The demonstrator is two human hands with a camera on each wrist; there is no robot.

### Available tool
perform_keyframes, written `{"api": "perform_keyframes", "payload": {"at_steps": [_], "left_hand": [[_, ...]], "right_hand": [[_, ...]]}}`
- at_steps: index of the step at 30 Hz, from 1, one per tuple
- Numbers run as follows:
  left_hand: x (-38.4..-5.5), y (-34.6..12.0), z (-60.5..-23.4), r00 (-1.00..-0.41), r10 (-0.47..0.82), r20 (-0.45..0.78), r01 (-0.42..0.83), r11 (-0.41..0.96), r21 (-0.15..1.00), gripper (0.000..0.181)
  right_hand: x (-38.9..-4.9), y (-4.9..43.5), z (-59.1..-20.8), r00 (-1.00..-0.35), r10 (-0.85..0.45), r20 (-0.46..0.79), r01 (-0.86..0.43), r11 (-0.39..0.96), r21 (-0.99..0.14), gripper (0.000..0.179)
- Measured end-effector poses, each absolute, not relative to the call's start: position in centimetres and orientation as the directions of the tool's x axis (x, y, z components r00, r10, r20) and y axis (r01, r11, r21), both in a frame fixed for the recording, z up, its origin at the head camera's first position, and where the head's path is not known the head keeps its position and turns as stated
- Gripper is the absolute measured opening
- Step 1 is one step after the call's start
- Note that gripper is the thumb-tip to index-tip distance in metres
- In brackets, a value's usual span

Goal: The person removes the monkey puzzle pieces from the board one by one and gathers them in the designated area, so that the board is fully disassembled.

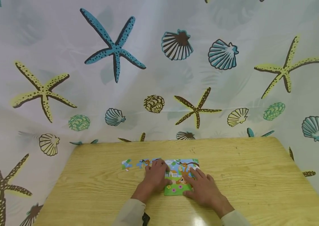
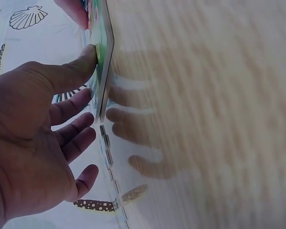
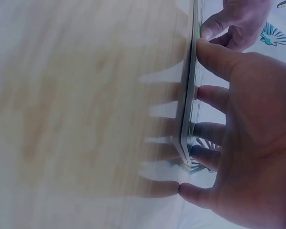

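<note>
Hands pressing jigsaw puzzle [image 1: 180, 177] flat: left hand [image 1: 155, 177] and right hand [image 1: 201, 186] extended; press evenly, avoiding loose pieces [image 1: 136, 163] left of puzzle.

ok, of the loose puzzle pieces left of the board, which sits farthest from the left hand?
The white-and-blue piece, alone at the far left of the row. The other loose piece lies just beside the left hand.

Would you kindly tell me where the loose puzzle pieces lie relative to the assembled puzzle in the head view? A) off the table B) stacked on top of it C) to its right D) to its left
D: the loose puzzle pieces lie on the table left of the assembled puzzle, beyond the left hand.
</note>
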State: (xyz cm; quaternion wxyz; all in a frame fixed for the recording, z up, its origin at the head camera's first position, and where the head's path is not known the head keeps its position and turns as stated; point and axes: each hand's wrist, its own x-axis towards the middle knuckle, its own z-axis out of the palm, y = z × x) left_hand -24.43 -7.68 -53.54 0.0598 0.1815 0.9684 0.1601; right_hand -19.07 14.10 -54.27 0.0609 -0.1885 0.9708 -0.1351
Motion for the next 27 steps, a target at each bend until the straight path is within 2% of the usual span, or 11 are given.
{"api": "perform_keyframes", "payload": {"at_steps": [6,12,17,20,27], "left_hand": [[-24.5,-7.7,-53.7,-0.931,0.361,-0.055,0.315,0.87,0.378,0.039],[-24.9,-8.0,-54.4,-0.936,0.352,-0.032,0.291,0.819,0.494,0.017],[-25.1,-9.7,-54.1,-0.94,0.342,0.01,0.287,0.77,0.57,0.01],[-25.0,-11.5,-53.5,-0.953,0.303,0.006,0.243,0.755,0.609,0.011],[-24.9,-16.5,-53.6,-0.986,0.142,-0.085,0.051,0.746,0.664,0.019]], "right_hand": [[-18.9,14.1,-54.0,-0.92,-0.386,-0.073,-0.349,0.888,-0.3,0.062],[-18.9,14.2,-53.9,-0.921,-0.382,-0.078,-0.341,0.886,-0.314,0.062],[-18.8,14.0,-53.9,-0.92,-0.386,-0.071,-0.345,0.881,-0.324,0.062],[-18.8,13.9,-54.0,-0.918,-0.39,-0.065,-0.348,0.876,-0.333,0.062],[-18.9,14.1,-54.3,-0.918,-0.392,-0.067,-0.349,0.875,-0.334,0.062]]}}
